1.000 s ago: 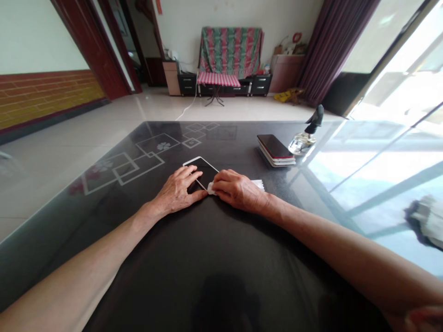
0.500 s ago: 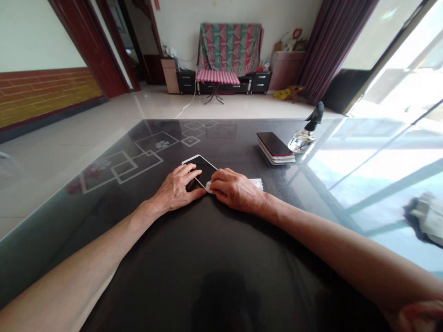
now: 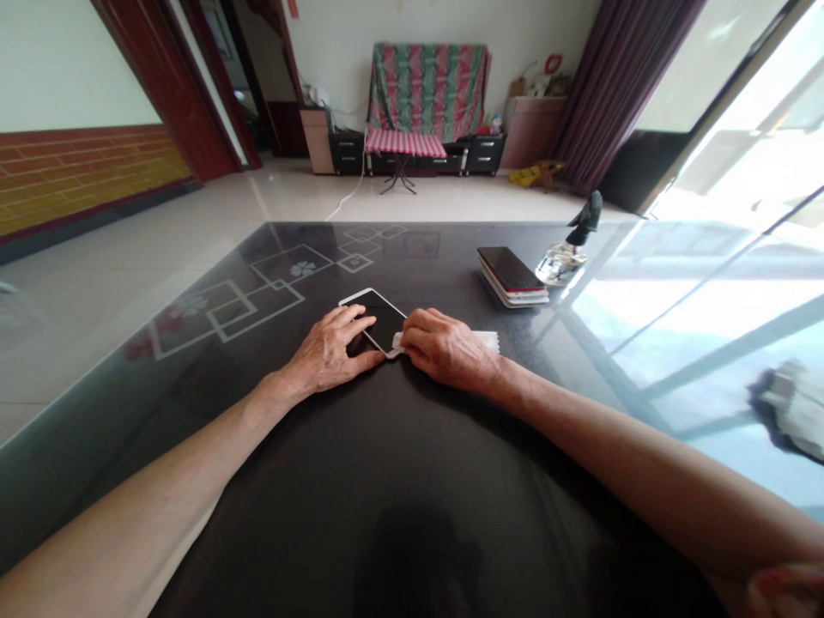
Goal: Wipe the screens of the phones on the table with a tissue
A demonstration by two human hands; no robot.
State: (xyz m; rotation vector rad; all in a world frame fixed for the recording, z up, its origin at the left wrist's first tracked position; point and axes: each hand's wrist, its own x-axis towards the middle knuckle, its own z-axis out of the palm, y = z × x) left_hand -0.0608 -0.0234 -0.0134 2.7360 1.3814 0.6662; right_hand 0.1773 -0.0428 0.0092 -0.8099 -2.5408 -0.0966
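Observation:
A smartphone (image 3: pixel 381 322) with a white frame and dark screen lies face up on the glossy black table. My left hand (image 3: pixel 328 348) holds it along its left side, fingers over the upper edge and thumb at the near corner. My right hand (image 3: pixel 447 346) is closed round a folded white cloth (image 3: pixel 487 341) with a zigzag edge. A bit of this cloth shows at the fingertips, against the phone's near right corner. The middle of the cloth is hidden under the hand.
Beyond my right hand sits a stack of phones (image 3: pixel 512 276), a dark one on top. A clear spray bottle (image 3: pixel 565 256) with a black trigger head stands just behind it. Far right lies a blurred grey-white bundle (image 3: pixel 791 403). The table (image 3: pixel 360 498) has a printed square pattern at left.
My right hand and the cloth have shifted slightly right along the phone's near end, baring more of its corner. My left hand and the phone stay practically in place.

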